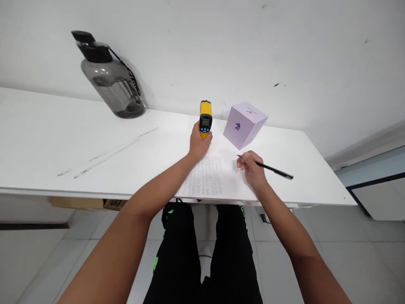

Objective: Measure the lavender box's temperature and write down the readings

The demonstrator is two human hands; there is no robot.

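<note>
My left hand is closed round the handle of a yellow and black infrared thermometer, held upright with its small screen and blue buttons facing me. In my right hand is a slim black pen, its tip pointing left and its back end out to the right. Below and between the hands lies a sheet of paper covered in rows of handwriting. The pen tip seems apart from the paper. Just beyond my right hand stands a pale purple box with a dark emblem.
A large grey see-through water bottle with a black lid and strap stands at the back left, part full. The white table bears dark scuff marks and backs onto a white wall. Cardboard shows below its front edge.
</note>
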